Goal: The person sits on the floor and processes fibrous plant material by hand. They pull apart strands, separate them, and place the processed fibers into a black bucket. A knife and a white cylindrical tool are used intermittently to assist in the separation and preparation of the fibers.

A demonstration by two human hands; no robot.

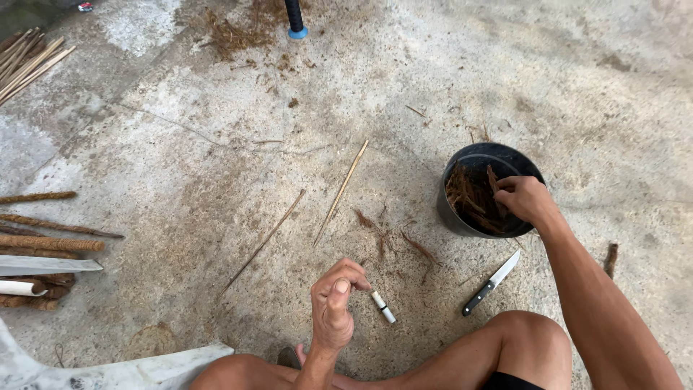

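Observation:
My right hand [525,199] reaches into a black bucket [455,209] at the right, its fingers closed on brown fibre strips [469,198] inside. My left hand [333,303] hovers low in the middle with thumb and fingers pinched together; whether anything thin is between them I cannot tell. A small white cylinder with a dark band [383,306] lies on the concrete just right of that hand. A knife with a black handle [491,283] lies below the bucket, beside my right forearm.
Two thin sticks [343,189] [263,240] lie on the concrete floor ahead. Fibre-wrapped rods [50,243] and white pipes [22,287] are stacked at the left edge, pale sticks [29,65] at top left. A black pole with a blue tip [295,20] stands at the top. My knees are at the bottom.

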